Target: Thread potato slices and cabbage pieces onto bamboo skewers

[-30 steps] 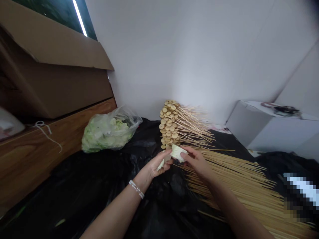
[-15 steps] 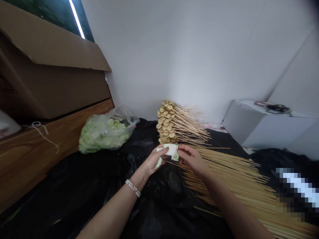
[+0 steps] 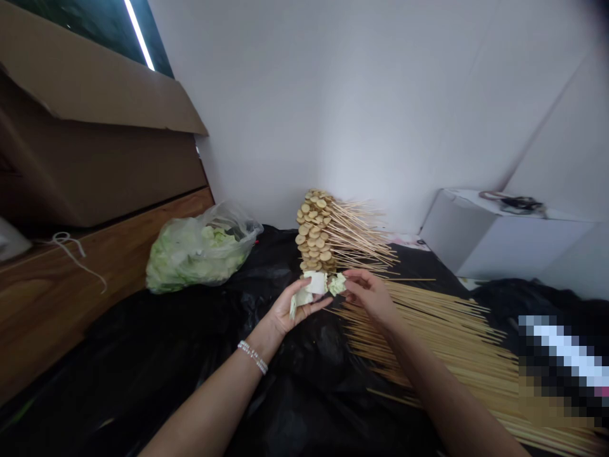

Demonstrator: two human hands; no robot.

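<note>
Holding leaf pieces in both hands, a bag of leaves nearby.

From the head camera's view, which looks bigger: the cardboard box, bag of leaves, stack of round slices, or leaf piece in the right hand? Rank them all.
Largest to smallest, as they appear:
1. Cardboard box, cut off by the picture's edge
2. Bag of leaves
3. Stack of round slices
4. Leaf piece in the right hand

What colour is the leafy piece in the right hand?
The leafy piece is pale green; the head view shows it best.
</note>
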